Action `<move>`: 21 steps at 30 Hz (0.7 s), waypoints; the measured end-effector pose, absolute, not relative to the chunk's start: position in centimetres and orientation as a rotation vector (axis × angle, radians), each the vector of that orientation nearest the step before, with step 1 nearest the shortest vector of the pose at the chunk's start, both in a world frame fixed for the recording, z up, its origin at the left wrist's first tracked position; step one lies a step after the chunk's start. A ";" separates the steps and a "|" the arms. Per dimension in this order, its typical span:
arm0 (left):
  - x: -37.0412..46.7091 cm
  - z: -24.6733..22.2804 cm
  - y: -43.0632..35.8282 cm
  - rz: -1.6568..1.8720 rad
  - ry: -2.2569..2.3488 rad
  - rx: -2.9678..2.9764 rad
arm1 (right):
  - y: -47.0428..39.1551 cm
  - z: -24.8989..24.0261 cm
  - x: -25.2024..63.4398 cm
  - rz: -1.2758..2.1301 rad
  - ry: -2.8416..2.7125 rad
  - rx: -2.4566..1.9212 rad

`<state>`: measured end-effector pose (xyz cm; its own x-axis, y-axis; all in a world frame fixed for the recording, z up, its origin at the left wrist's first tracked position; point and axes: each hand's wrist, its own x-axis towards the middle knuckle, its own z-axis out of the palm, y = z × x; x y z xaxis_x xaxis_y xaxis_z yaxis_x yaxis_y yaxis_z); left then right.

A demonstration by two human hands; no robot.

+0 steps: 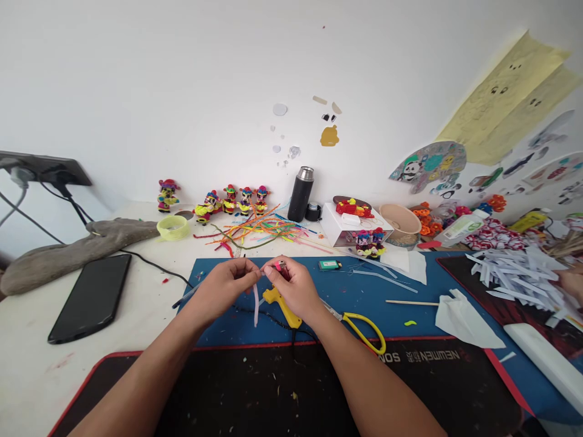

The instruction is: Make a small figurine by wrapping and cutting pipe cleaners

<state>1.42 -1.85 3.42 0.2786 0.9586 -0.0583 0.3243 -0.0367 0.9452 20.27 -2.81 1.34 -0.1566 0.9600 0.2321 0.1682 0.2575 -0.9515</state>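
Observation:
My left hand (230, 284) is closed in a pinch, fingertips meeting those of the other hand above the blue mat. A pale pink strip (255, 308), like a pipe cleaner, hangs down from the left fingers. My right hand (296, 284) is closed around a small red and dark piece (282, 266), mostly hidden by thumb and fingers. Just below the hands lies a yellow glue gun (286, 308), partly covered by the right hand. Scissors with yellow handles (364, 325) rest to the right, beside my right wrist.
Bundled colourful pipe cleaners (255, 230) lie behind the hands, near small dolls (230, 199) and a black thermos (300, 194). A phone (90, 297) is at left. Tissue (467, 321) and white paper strips (505, 273) are at right, with another person's hand (571, 284) at the edge.

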 end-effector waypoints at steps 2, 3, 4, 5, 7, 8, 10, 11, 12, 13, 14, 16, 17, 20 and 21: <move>1.5 3.5 -1.9 0.801 1.225 1.555 | -2.8 1.4 20.3 1.016 -1.561 -1.074; 1.5 3.5 -1.9 0.798 1.228 1.554 | -2.9 1.3 20.2 1.019 -1.561 -1.070; 1.5 3.5 -1.9 0.795 1.230 1.553 | -2.9 1.3 20.2 1.022 -1.561 -1.066; 1.5 3.5 -1.9 0.792 1.233 1.554 | -2.9 1.2 20.2 1.025 -1.560 -1.064; 1.6 3.4 -1.9 0.789 1.235 1.555 | -2.9 1.1 20.2 1.029 -1.560 -1.065; 1.6 3.4 -1.9 0.788 1.235 1.555 | -2.9 1.1 20.2 1.030 -1.559 -1.066; 1.6 3.3 -1.9 0.787 1.228 1.550 | -2.9 1.1 20.1 1.033 -1.549 -1.065; 1.6 3.3 -1.9 0.789 1.223 1.545 | -2.8 1.1 20.1 1.041 -1.540 -1.066; 1.6 3.3 -1.9 0.793 1.218 1.542 | -2.8 1.0 20.1 1.055 -1.525 -1.070; 1.6 3.3 -1.9 0.800 1.215 1.540 | -2.8 1.0 20.2 1.072 -1.507 -1.077; 1.6 3.3 -1.9 0.811 1.211 1.539 | -2.7 0.9 20.2 1.091 -1.484 -1.086; 1.5 3.3 -1.9 0.838 1.207 1.543 | -2.6 0.8 20.3 1.122 -1.435 -1.106; 1.5 3.3 -1.9 0.850 1.205 1.545 | -2.5 0.7 20.3 1.130 -1.416 -1.113; 1.5 3.2 -1.9 0.873 1.199 1.552 | -2.4 0.5 20.4 1.139 -1.399 -1.121; 1.5 3.2 -1.9 0.875 1.195 1.554 | -2.4 0.5 20.4 1.141 -1.406 -1.120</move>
